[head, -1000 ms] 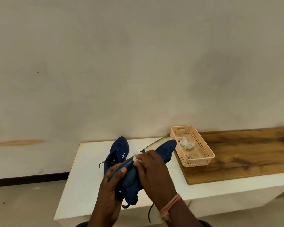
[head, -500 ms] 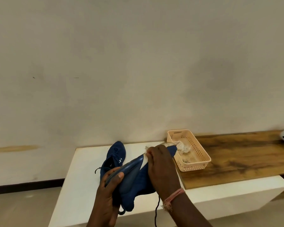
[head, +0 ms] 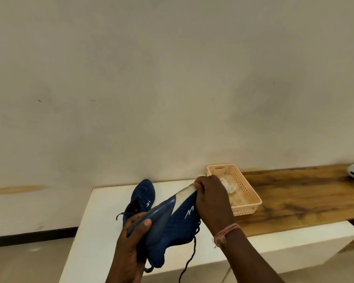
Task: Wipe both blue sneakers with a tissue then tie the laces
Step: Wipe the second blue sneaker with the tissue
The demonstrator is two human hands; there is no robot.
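Left hand (head: 131,244) gripped held sneaker (head: 172,223) at heel, sole up; right hand (head: 212,198) curled over its toe, pinching tissue (head: 201,175). Second sneaker (head: 140,198) lay on white table (head: 94,231).

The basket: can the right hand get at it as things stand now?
Probably yes. The right hand is beside the basket with nothing between, but its grip is on a tissue at the sneaker.

White bench (head: 94,237): one blue sneaker (head: 140,200) lying on it. Adjoining wooden top (head: 298,199): peach basket (head: 247,193).
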